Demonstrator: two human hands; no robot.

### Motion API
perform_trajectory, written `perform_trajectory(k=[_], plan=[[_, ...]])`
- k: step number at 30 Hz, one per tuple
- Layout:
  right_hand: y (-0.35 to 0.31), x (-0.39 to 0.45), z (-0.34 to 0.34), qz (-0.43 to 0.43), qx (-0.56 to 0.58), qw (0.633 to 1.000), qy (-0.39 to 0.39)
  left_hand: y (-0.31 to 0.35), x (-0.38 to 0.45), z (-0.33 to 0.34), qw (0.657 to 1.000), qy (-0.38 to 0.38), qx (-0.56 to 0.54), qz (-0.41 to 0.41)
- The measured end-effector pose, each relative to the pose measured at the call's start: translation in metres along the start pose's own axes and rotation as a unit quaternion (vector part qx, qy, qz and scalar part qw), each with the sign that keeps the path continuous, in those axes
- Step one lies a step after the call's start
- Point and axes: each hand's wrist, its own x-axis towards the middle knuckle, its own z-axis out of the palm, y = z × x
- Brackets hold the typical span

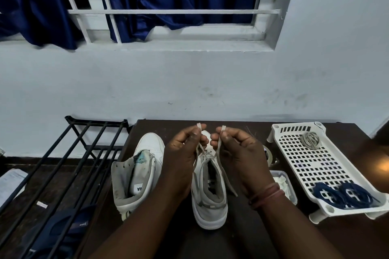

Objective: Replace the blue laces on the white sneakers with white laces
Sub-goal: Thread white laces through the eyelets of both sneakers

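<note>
Fingers of the left hand (185, 145) pinch one end of the white lace (207, 154), and the right hand (235, 145) pinches the other end, both raised over the laced sneaker (208, 191) standing on the dark table (347, 235). Left of that sneaker stands the second sneaker (136, 172), apparently unlaced, though its tongue is partly hidden. Right of the laced sneaker, a white perforated tray (311, 166) holds two coiled blue laces (345, 195) and a bundled white lace (311, 140). A black rack (69, 166) stands further left.
</note>
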Motion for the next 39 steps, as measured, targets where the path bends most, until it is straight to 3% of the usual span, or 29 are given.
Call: perform_trajectory(k=[7, 13, 19, 24, 28, 33, 39], plan=[[-0.007, -0.002, 0.006, -0.011, -0.005, 0.999, -0.034, 0.009, -0.005, 0.011, 0.999, -0.042, -0.001, 0.020], [0.007, 0.002, 0.001, -0.032, -0.084, 0.996, -0.015, 0.004, 0.000, 0.008, 0.999, 0.021, 0.050, -0.005], [0.007, 0.004, -0.003, 0.013, -0.073, 0.997, 0.027, -0.008, 0.009, -0.006, 0.987, 0.040, 0.151, 0.042], [0.002, 0.003, -0.005, 0.017, -0.034, 0.996, 0.079, -0.007, 0.018, -0.018, 0.990, 0.061, 0.119, 0.055], [0.002, 0.002, -0.005, 0.018, -0.078, 0.994, 0.073, -0.007, 0.021, -0.023, 0.990, 0.073, 0.106, 0.051], [0.001, -0.004, -0.003, -0.036, -0.222, 0.974, 0.023, 0.003, 0.008, -0.016, 0.979, -0.028, 0.195, 0.056], [0.007, -0.004, 0.001, -0.034, -0.194, 0.980, 0.013, 0.012, 0.006, -0.013, 0.965, -0.134, 0.217, 0.057]])
